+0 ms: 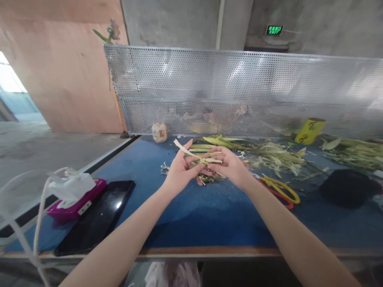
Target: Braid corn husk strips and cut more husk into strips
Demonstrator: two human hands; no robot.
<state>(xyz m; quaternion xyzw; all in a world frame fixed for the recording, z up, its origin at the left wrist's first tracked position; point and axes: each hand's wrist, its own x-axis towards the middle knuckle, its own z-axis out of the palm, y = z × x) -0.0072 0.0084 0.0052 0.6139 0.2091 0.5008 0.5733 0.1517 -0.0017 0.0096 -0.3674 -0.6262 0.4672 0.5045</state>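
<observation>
Both hands, left hand [178, 172] and right hand [229, 166], meet above the worktop's [191, 215] middle, fingers pinched shut on pale leaf strips [201, 157]. Scissors [281, 191] lie just right; leaf pile [269, 153] along far edge.

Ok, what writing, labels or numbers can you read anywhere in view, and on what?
"EXIT": green lit sign on the grey back wall; the characters above it are too blurred.
Yellow cylindrical container: red marks, unreadable.
Pink tissue pack: white label too small.
Pale green leaf strips held by left hand and right hand: no text.
</observation>
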